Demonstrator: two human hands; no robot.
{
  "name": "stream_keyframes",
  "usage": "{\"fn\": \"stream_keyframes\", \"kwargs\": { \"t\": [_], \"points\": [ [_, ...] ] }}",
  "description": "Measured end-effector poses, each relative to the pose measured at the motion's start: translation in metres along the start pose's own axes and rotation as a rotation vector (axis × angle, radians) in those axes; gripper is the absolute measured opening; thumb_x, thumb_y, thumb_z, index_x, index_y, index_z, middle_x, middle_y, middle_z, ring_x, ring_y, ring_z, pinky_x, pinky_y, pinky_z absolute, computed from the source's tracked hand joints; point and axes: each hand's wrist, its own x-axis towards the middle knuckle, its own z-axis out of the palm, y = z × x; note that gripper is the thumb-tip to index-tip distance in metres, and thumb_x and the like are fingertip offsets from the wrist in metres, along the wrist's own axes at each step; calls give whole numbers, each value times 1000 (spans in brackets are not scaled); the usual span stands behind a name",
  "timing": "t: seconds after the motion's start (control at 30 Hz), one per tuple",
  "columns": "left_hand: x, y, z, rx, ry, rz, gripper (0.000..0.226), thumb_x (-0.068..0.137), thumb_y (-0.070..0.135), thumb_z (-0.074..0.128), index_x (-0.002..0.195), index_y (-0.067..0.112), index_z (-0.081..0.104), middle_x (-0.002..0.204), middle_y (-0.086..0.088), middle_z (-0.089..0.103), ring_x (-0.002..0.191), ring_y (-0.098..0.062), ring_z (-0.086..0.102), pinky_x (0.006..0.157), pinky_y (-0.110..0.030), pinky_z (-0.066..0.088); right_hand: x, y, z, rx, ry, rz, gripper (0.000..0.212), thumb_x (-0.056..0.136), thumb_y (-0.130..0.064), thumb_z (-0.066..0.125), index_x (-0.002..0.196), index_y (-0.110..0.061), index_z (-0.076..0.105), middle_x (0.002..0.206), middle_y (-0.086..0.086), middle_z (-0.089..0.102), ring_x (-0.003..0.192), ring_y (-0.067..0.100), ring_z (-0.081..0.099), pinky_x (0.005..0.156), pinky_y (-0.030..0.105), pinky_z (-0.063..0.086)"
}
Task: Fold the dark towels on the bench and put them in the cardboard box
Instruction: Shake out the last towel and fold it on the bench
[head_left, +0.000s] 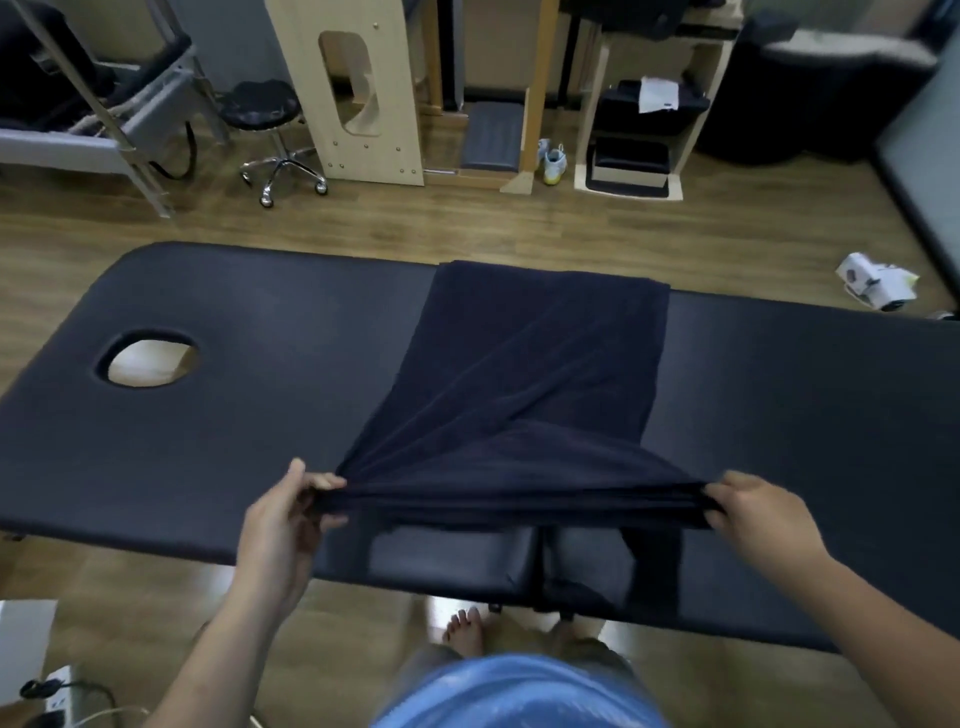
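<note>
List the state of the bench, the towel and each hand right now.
bench: flat, face hole uncovered.
dark towel: lying across the bench, creased, near edge lifted taut.
left hand: pinches the towel's near left corner.
right hand: pinches its near right corner.

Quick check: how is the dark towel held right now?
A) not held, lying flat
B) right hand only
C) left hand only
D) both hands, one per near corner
D: the left hand and right hand each pinch a near corner of the dark towel, its far end on the bench.
</note>
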Motion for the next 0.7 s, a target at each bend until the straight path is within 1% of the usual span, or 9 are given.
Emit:
{"fn": "stream_keyframes", "kwargs": {
  "t": [0.07, 0.13, 0.2, 0.27, 0.37, 0.43, 0.53, 0.6, 0.7],
  "points": [
    [-6, -39, -13, 174, 73, -135, 32, 97, 23, 59, 72, 3, 60, 74, -6, 66, 67, -14, 61, 49, -20, 51, -57, 4, 28, 43, -22, 58, 25, 60, -12, 88, 80, -16, 76, 70, -1, 61, 54, 27, 63, 43, 27, 32],
    [-14, -70, -21, 304, 18, -216, 22, 90, 13, 69, 74, 2, 60, 70, -6, 65, 70, -16, 58, 53, -21, 51, -109, 3, 46, 89, -64, 163, 28, 65, -7, 85, 92, -13, 77, 77, 1, 66, 61, 29, 66, 48, 32, 44],
    [-20, -86, -25, 359, -49, -243, 15, 86, 4, 71, 74, 2, 62, 70, -6, 66, 74, -19, 59, 62, -25, 49, -153, 0, 57, 147, -76, 287, 31, 68, -3, 84, 97, -10, 77, 82, 6, 71, 63, 31, 68, 53, 36, 51],
    [-23, -90, -26, 415, -75, -253, 12, 84, -4, 71, 83, 5, 63, 83, -9, 67, 82, -23, 60, 67, -28, 47, -184, -4, 59, 178, -92, 348, 32, 66, -2, 85, 96, -9, 77, 80, 10, 72, 61, 33, 69, 52, 39, 53],
    [-32, -95, -26, 414, -49, -337, 26, 85, -10, 66, 101, 8, 56, 103, -15, 65, 87, -27, 64, 75, -33, 51, -202, -1, 58, 214, -86, 436, 21, 70, -4, 82, 89, -8, 76, 75, 11, 69, 62, 35, 67, 54, 40, 49],
    [-43, -93, -23, 396, -78, -383, 22, 88, -12, 59, 104, 3, 58, 101, -17, 68, 79, -21, 68, 69, -28, 54, -199, 1, 56, 267, -51, 501, 21, 74, -6, 79, 95, -8, 76, 81, 14, 70, 70, 36, 68, 62, 40, 50],
    [-60, -83, -13, 458, -113, -308, 20, 91, -12, 55, 98, 4, 63, 91, -11, 71, 65, -11, 69, 57, -20, 53, -188, -7, 56, 418, -25, 519, 20, 80, -7, 73, 100, -7, 73, 91, 13, 73, 83, 32, 69, 74, 37, 51],
    [-73, -75, -9, 479, -91, -248, 18, 92, -10, 55, 97, 6, 62, 94, -10, 71, 75, -18, 68, 66, -28, 54, -185, -14, 62, 540, -70, 514, 18, 84, -11, 71, 102, -9, 73, 94, 10, 74, 89, 29, 68, 76, 32, 49],
    [-92, -68, 4, 520, -123, -198, 14, 93, -6, 57, 97, 6, 62, 102, -8, 73, 92, -27, 68, 88, -42, 53, -188, -27, 88, 706, -232, 560, 25, 85, -16, 72, 109, -9, 71, 101, 10, 72, 99, 27, 66, 80, 27, 46]
  ]
}}
